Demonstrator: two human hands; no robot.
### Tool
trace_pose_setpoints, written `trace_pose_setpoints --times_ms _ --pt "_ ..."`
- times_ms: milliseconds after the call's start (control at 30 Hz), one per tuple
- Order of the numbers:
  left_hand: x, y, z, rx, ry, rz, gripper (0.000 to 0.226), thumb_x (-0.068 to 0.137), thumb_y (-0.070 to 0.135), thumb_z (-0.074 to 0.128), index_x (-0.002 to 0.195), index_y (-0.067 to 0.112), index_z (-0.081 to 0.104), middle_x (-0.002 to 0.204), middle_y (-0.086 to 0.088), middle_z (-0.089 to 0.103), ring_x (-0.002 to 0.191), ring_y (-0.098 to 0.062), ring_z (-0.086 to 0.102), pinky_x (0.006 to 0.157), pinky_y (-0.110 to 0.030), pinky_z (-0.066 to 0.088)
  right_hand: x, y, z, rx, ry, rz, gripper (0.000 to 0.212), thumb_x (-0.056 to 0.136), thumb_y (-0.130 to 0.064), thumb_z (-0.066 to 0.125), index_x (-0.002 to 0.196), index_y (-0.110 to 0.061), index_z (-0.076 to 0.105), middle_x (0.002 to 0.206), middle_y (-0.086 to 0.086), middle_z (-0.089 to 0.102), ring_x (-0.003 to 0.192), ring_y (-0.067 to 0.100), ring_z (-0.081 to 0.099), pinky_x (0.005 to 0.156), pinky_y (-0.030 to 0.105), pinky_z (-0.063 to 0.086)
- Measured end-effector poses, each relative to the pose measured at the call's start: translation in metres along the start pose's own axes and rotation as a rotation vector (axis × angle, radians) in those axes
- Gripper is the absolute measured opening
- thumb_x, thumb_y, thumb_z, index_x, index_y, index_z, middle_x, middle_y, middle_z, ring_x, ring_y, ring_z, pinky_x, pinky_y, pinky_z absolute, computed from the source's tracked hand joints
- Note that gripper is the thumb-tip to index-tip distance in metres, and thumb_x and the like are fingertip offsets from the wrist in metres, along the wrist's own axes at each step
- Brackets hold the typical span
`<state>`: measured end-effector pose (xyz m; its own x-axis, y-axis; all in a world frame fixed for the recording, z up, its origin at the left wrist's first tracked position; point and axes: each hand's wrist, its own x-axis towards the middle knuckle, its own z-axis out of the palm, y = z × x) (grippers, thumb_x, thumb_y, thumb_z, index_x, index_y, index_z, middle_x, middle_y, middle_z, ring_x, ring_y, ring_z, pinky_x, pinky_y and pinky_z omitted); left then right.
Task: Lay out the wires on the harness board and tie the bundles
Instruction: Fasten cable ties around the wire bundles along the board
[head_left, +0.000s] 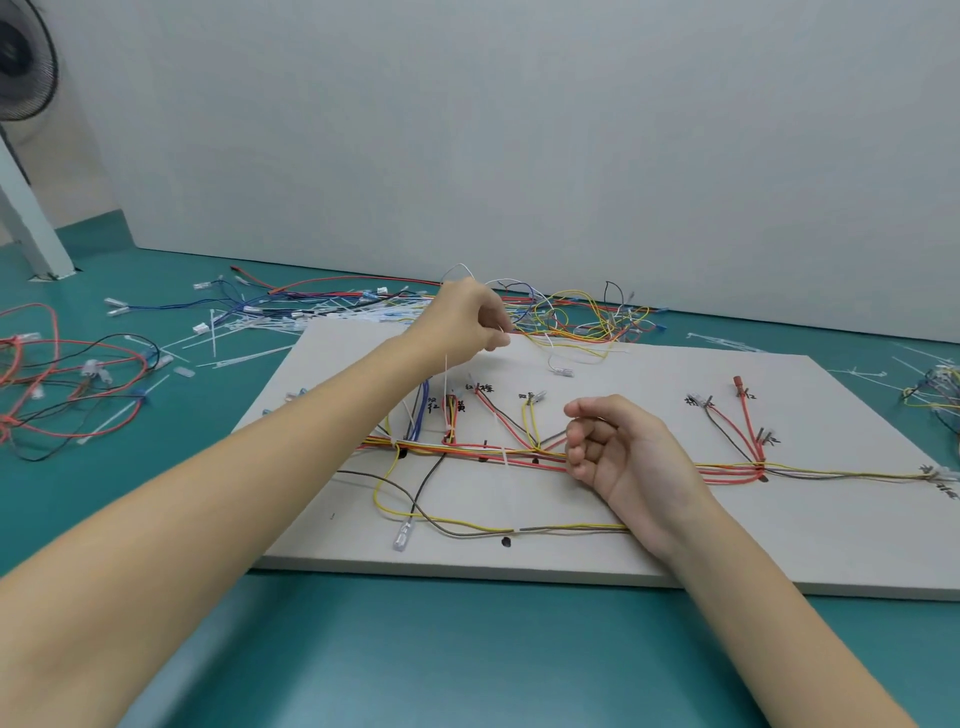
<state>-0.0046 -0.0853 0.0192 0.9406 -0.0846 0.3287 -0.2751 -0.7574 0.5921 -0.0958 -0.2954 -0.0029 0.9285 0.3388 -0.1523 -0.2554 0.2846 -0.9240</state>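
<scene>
A pale harness board (649, 540) lies on the teal surface. Red, yellow, grey and blue wires run along it as a main bundle (467, 449) with branches to labelled spots. My left hand (467, 322) is raised over the board's far edge and pinches the tail of a white cable tie (447, 387) that drops straight down to a small red and yellow branch (451, 423). My right hand (618, 447) rests on the board over the main bundle, palm turned up, fingers loosely curled and holding nothing.
Loose wires and white cable ties (291, 317) are scattered behind the board. A tangle of red and black wires (67, 384) lies at the left, another small bunch (935, 389) at the right edge. A wall stands close behind; a fan (21, 57) at top left.
</scene>
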Motion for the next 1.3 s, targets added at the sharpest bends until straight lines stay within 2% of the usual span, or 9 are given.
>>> trace_pose_setpoints --times_ms 133,233,333,500,633,700,800,1067,1300 --pt "0.001 0.0 0.002 -0.053 -0.017 -0.011 0.009 0.077 0.009 0.08 0.082 0.012 0.073 0.071 -0.003 0.071 0.056 -0.005 0.064 0.056 -0.017 0.049 -0.001 0.0 0.0 -0.018 -0.002 0.01 0.015 0.09 -0.015 0.051 0.08 -0.009 0.061 0.059 0.004 0.054 0.051 0.014 0.048 0.045 0.02 0.041" --pt "0.002 0.0 0.003 -0.077 0.001 -0.008 0.009 0.076 0.01 0.081 0.083 0.013 0.075 0.078 -0.002 0.073 0.068 -0.005 0.068 0.064 -0.015 0.053 -0.001 -0.001 0.001 -0.033 -0.005 0.018 0.015 0.09 -0.015 0.051 0.081 -0.009 0.061 0.059 0.003 0.054 0.051 0.014 0.048 0.045 0.02 0.041" --pt "0.002 0.001 0.001 -0.16 0.032 -0.035 0.008 0.078 0.006 0.078 0.084 0.009 0.076 0.071 0.003 0.07 0.058 0.006 0.062 0.058 -0.009 0.046 -0.002 -0.001 0.0 -0.038 -0.004 0.021 0.015 0.09 -0.015 0.051 0.081 -0.009 0.061 0.06 0.004 0.054 0.051 0.014 0.048 0.045 0.021 0.04" --pt "0.0 0.012 -0.013 -0.403 0.075 -0.132 0.012 0.083 0.001 0.073 0.094 0.005 0.072 0.075 -0.003 0.068 0.065 -0.012 0.06 0.059 -0.019 0.051 -0.002 0.0 0.002 -0.044 0.007 0.014 0.014 0.09 -0.014 0.052 0.082 -0.008 0.062 0.06 0.005 0.054 0.051 0.014 0.048 0.045 0.021 0.041" --pt "-0.005 0.032 -0.037 -0.639 0.118 -0.118 0.017 0.081 -0.006 0.071 0.096 0.003 0.07 0.083 -0.006 0.071 0.074 -0.015 0.066 0.072 -0.024 0.056 -0.002 0.0 0.004 -0.091 0.039 -0.072 0.016 0.091 -0.011 0.052 0.081 -0.006 0.064 0.06 0.006 0.056 0.051 0.016 0.049 0.046 0.023 0.041" --pt "-0.011 0.041 -0.048 -0.773 0.071 -0.124 0.021 0.079 -0.011 0.07 0.091 0.006 0.07 0.082 -0.006 0.073 0.079 -0.017 0.07 0.079 -0.027 0.059 -0.002 0.001 0.005 -0.149 0.069 -0.14 0.018 0.091 -0.008 0.053 0.08 -0.006 0.067 0.06 0.006 0.057 0.051 0.015 0.051 0.047 0.023 0.042" --pt "-0.024 0.052 -0.058 -0.917 -0.054 -0.163 0.03 0.076 -0.018 0.066 0.093 0.006 0.07 0.084 -0.007 0.076 0.086 -0.016 0.073 0.073 -0.023 0.058 -0.002 -0.001 0.009 -0.217 0.12 -0.255 0.017 0.091 -0.007 0.057 0.082 -0.007 0.071 0.06 0.005 0.058 0.051 0.015 0.052 0.047 0.022 0.044" --pt "-0.055 0.066 -0.057 -0.902 -0.204 -0.183 0.035 0.075 -0.009 0.073 0.104 0.011 0.068 0.093 -0.006 0.076 0.084 -0.015 0.073 0.072 -0.02 0.056 -0.001 -0.031 0.036 -0.105 0.108 -0.495 0.015 0.088 -0.017 0.068 0.095 -0.005 0.073 0.068 0.004 0.066 0.062 0.016 0.06 0.053 0.022 0.049" --pt "-0.065 0.065 -0.046 -0.833 -0.168 -0.18 0.038 0.076 -0.015 0.07 0.104 0.01 0.067 0.088 -0.008 0.075 0.08 -0.017 0.072 0.072 -0.024 0.057 0.005 -0.033 0.046 -0.113 0.087 -0.452 0.015 0.088 -0.008 0.067 0.095 0.005 0.071 0.071 0.011 0.07 0.065 0.016 0.059 0.053 0.021 0.047"
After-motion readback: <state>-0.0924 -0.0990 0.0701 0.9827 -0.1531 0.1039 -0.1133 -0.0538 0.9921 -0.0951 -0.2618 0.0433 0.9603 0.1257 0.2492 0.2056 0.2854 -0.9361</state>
